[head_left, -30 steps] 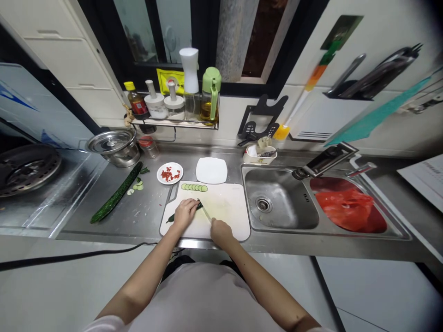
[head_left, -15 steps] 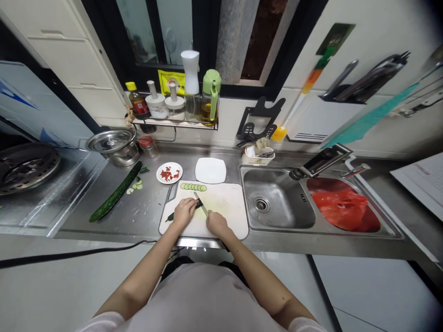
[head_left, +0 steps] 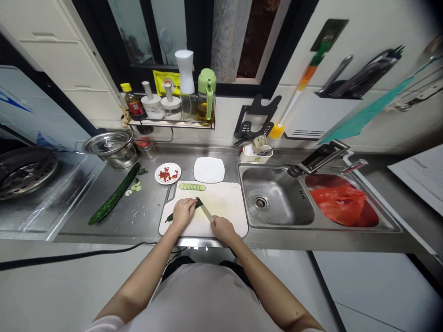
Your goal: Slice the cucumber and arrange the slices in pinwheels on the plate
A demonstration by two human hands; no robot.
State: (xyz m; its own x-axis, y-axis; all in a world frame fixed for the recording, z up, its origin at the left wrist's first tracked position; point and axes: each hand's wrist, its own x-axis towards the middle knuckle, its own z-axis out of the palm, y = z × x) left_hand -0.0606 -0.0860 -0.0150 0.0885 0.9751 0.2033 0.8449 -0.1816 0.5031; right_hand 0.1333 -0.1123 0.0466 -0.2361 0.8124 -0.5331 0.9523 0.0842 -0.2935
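Two hands (head_left: 184, 212) (head_left: 222, 228), one knife (head_left: 207, 212), one cutting board (head_left: 231, 207)
Behind the board: two plates (head_left: 209, 170) (head_left: 157, 175); left: one long cucumber (head_left: 115, 194); right: two basins (head_left: 287, 196) (head_left: 316, 181).

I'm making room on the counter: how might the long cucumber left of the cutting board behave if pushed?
The long cucumber would probably roll sideways, being rounded and lying on a smooth-looking metal counter. It seems stiff, as it looks nearly straight. Pushed toward the cutting board, its upper part might knock the pale green slices beside it.
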